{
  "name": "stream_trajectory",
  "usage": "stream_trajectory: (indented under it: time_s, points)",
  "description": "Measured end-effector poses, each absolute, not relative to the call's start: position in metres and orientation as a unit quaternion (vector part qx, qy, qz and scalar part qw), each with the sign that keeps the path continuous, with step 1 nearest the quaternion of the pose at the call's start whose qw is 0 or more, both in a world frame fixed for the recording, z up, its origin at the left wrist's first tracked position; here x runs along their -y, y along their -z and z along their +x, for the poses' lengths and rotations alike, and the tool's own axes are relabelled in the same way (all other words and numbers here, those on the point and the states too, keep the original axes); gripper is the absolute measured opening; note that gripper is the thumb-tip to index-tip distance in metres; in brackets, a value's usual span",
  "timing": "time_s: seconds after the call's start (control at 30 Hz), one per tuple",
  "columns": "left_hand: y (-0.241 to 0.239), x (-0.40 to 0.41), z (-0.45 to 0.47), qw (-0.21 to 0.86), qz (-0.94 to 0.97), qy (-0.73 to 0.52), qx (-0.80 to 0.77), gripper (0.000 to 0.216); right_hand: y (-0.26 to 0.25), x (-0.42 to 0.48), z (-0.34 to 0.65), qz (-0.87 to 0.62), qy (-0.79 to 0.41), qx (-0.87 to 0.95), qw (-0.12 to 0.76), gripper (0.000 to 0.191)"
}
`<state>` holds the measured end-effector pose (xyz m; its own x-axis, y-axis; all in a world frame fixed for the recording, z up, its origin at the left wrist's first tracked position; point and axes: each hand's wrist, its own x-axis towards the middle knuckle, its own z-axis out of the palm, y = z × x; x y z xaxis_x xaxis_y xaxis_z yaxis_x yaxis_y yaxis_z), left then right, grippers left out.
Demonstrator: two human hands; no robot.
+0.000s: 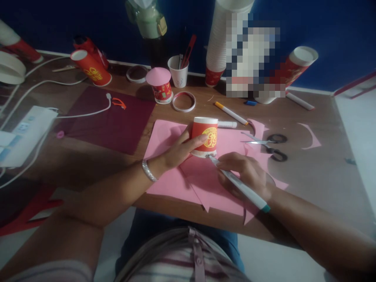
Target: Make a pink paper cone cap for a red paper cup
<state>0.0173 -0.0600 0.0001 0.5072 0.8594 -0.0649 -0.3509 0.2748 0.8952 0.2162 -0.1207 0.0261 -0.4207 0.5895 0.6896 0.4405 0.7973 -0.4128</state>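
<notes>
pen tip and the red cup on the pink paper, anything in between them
Nothing visible does. The pen in the right hand has its tip at the lower rim of the red cup on the pink paper; the left hand wraps the cup higher up, clear of the tip.

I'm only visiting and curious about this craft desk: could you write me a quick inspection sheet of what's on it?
Surface: wooden table, partly covered by paper.
Job's things: red cup stands on pink paper; pen tip at its lower rim.
Clutter: scissors, marker, tape ring, cone-topped cup, cup stack, dark red sheet.
Grippers: left hand grips the red cup; right hand holds the pen.
Cables: white cable near a power strip, left side.
Surroundings: blue wall behind.
</notes>
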Motion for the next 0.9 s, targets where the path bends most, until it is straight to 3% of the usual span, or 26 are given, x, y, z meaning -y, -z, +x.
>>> stream_trajectory:
  time_s: [0.4,0.9]
  points:
    - [0.0042,0.0597,0.0168,0.745,0.442,-0.411,-0.283,0.029,-0.03,0.1203,0.2148,-0.324,-0.066,0.842,0.426,0.014]
    - [0.0033,0.059,0.0166,0.735,0.459,-0.408,-0.287,0.048,-0.0276,0.1219,0.2136,-0.356,-0.06,0.825,0.435,0.012]
